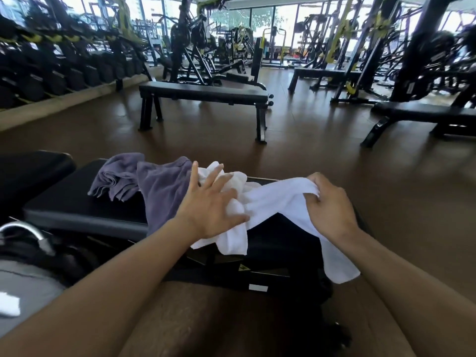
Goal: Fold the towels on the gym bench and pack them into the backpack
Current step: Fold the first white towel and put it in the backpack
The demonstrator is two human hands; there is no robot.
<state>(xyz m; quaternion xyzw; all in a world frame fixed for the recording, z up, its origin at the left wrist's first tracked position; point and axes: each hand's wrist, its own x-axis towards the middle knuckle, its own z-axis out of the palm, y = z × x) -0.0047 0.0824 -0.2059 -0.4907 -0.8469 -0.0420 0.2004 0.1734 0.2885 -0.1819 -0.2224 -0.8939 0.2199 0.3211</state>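
A white towel [280, 199] lies crumpled across the black gym bench [85, 210], one end hanging over the near edge. My right hand [331, 207] pinches its right part between closed fingers. With fingers spread, my left hand [213, 204] presses flat on the towel's bunched left part. A purple-grey towel [159, 191] drapes over the bench just left of it, and a second purple-grey towel [116, 177] lies loosely folded further left. A grey and black backpack [28, 276] with a metal handle sits at the lower left.
Another flat bench [203, 92] stands ahead across the brown floor, with a third bench [425, 114] at the right. A dumbbell rack [51, 70] lines the left wall. Weight machines fill the back in front of the windows.
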